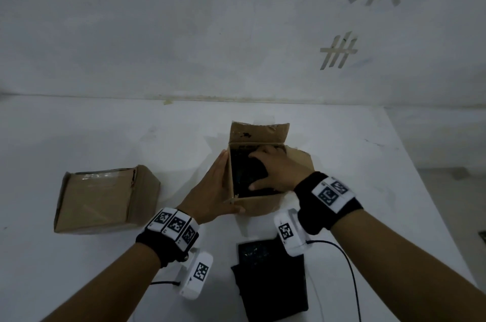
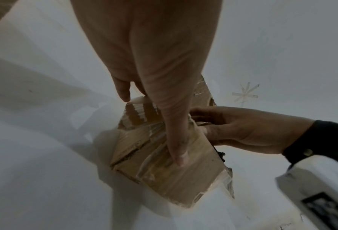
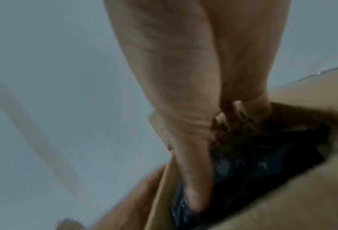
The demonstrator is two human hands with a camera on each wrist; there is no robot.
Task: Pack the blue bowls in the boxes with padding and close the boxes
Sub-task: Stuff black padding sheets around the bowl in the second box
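Nearest the head camera, at the bottom centre of the frame, a stack of dark padding sheets (image 1: 271, 282) lies flat on the white table (image 1: 79, 137), partly overlapped by the white camera unit on the right wrist.

Just above it, at the centre of the frame, stands the open cardboard box (image 1: 259, 204), its far flap (image 1: 259, 132) upright and its right flap folded outward. Dark padding (image 1: 243, 177) fills the inside; no blue bowl can be made out in it (the interior is too dark and the right wrist view too blurred to tell).

The right hand (image 1: 276, 169) reaches into the box from the right with fingers spread and laid on the dark padding, thumb toward the near wall, pressing rather than gripping. In the right wrist view the fingers (image 3: 191, 179) run straight down onto the dark material.

The left hand (image 1: 213, 187) lies flat against the box's outer left wall, fingers straight and together, thumb along the near corner; the left wrist view shows the thumb (image 2: 176, 140) on taped cardboard.

At the left of the frame, well apart, a second cardboard box (image 1: 105, 198) sits closed and taped.
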